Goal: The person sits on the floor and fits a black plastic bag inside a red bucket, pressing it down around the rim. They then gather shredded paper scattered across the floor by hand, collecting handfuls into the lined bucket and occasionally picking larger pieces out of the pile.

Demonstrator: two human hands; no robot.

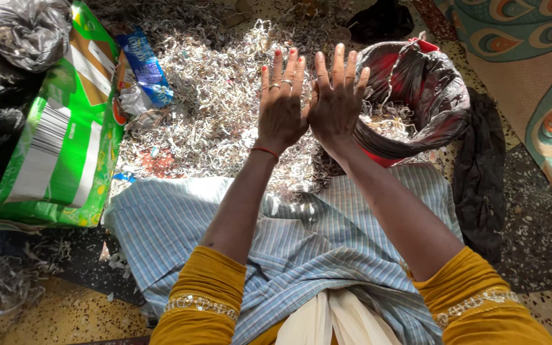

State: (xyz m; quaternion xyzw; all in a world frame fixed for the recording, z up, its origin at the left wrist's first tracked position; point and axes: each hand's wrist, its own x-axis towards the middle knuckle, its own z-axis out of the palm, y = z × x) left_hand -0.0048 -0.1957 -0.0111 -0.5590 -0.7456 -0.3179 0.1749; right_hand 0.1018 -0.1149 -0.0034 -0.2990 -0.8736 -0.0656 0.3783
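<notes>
Hovering flat, empty hands (308,105) over curly shredded paper (218,96).

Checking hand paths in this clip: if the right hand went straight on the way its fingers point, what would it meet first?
The right hand, open and empty, points away from the person. Just past its fingertips lies the heap of shredded paper on the floor, likely met first. The bag-lined bin sits beside that line. Height above the heap is unclear.

A home floor is serving as a makeshift workplace: speckled terrazzo flooring (544,306) is showing near, a peacock-patterned mat (531,70) is lying far right, and shredded paper (212,96) is spreading between a green sack (65,147) and a bag-lined red bin (416,96).
</notes>
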